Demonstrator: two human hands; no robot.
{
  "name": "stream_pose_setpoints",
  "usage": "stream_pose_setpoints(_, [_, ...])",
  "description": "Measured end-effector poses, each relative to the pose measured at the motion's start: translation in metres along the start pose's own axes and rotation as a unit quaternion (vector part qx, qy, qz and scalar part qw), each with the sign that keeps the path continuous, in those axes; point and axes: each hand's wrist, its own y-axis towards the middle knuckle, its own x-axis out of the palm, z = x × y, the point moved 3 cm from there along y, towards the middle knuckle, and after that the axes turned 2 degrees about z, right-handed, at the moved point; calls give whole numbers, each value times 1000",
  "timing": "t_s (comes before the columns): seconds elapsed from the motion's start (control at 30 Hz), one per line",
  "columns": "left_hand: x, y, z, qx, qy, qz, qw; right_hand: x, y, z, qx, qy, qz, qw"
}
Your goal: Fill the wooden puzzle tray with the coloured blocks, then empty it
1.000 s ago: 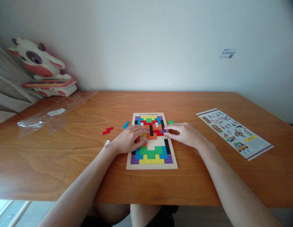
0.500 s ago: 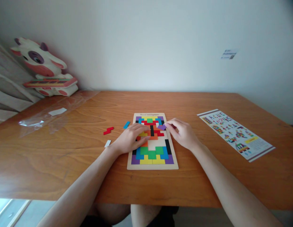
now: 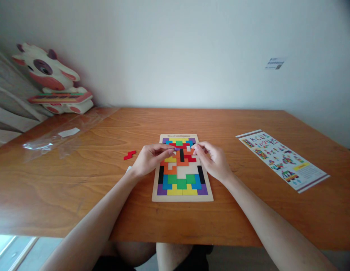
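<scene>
On the table lies the wooden tangram-style block puzzle board [image 3: 154, 195], partly filled with coloured pieces, its pale base showing near the middle. My left hand [image 3: 149, 160] is over its left edge, thumb and fingers pinching a purple puzzle piece [image 3: 177, 149]. Across from it, my right hand [image 3: 213, 160] hovers at the upper right of the board, fingertips pinched together; a small pale edge shows at them, too small to name. Left of the board rest a red zigzag piece [image 3: 129, 155] and a white piece [image 3: 129, 169], the latter mostly covered by my left wrist.
A printed pattern sheet [image 3: 282, 162] lies on the right of the wooden table [image 3: 220, 226]. Clear plastic wrapping [image 3: 87, 120] with a white label [image 3: 69, 132] is on the left. At the back left stands a cow-shaped toy keyboard [image 3: 60, 98].
The purple piece has passed from my right hand to my left. My left hand has pulled back leftward, uncovering part of the board. The blue piece beside the board is now out of sight.
</scene>
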Motion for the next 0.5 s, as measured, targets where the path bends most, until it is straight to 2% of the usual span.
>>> stream_pose_setpoints(0.17, [-8,4,-7,-42,-89,38,994,-9,4,9,10,-33,15,999])
stream_pose_setpoints(0.5, [-7,5,-13,-65,-88,-16,994,1,0,12,-17,-50,-41,998])
